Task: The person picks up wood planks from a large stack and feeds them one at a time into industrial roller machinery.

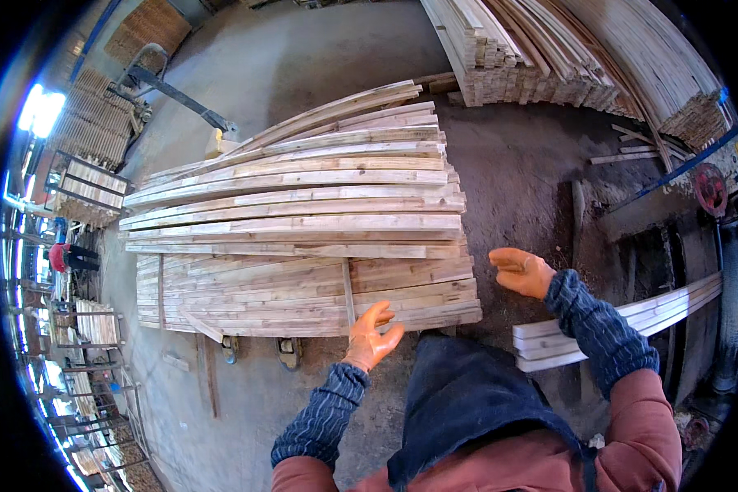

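Both hands wear orange gloves. My left hand is over the near edge of a stack of long wooden boards, its fingers apart and curved, holding nothing. Beyond the stack's right end, my right hand hangs in the air with fingers stretched leftward and nothing in them. The upper boards lie lengthwise and some fan out at the far side. A thin wooden strip lies crosswise on the lower layer near my left hand. Whether my left fingertips touch the boards, I cannot tell.
White-looking boards extend from the machine at my right. Large lumber piles stand at the far right. A pallet jack handle rises beyond the stack. Another person is at the far left, near more stacked wood.
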The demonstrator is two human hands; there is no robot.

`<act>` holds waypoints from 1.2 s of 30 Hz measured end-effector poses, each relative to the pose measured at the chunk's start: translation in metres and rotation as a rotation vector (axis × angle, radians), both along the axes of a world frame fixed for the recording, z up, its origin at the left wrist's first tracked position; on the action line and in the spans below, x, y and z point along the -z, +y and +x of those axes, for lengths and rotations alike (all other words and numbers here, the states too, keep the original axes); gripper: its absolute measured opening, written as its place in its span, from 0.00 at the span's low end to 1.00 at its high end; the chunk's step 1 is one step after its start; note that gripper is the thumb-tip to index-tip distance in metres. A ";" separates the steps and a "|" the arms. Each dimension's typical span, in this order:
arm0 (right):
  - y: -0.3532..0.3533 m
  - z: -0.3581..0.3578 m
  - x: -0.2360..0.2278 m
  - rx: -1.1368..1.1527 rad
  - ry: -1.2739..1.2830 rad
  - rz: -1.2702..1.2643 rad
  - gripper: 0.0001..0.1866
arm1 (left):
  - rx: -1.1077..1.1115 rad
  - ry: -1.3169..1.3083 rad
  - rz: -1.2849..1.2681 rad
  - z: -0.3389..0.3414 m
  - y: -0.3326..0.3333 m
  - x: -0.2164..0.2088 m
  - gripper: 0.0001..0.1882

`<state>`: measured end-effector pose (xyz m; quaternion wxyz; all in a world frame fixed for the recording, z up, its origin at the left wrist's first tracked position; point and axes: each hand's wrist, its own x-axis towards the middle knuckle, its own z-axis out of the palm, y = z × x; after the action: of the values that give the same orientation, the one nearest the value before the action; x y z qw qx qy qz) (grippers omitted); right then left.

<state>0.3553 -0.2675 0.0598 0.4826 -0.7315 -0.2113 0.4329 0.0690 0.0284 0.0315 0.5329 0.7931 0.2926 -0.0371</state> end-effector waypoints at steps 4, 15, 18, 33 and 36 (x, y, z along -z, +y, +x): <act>0.061 0.048 0.069 0.052 0.046 -0.072 0.29 | -0.290 -0.022 -0.495 0.027 0.049 0.090 0.37; 0.184 0.100 0.223 0.671 0.485 -0.297 0.41 | -1.013 -0.184 -0.998 0.147 0.259 0.186 0.48; 0.168 0.106 0.270 0.532 0.374 -0.223 0.46 | -1.012 -0.350 -1.031 0.174 0.278 0.197 0.52; 0.180 0.081 0.227 0.891 0.438 -0.372 0.26 | -1.188 -0.263 -1.155 0.181 0.280 0.205 0.57; 0.162 0.080 0.209 0.549 0.412 -0.499 0.25 | -1.214 -0.291 -1.161 0.158 0.270 0.200 0.52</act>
<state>0.4353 -0.1050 -0.1494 0.4203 -0.7533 0.2036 0.4631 0.2271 0.2980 -0.1683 0.8148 0.0966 0.5303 0.2134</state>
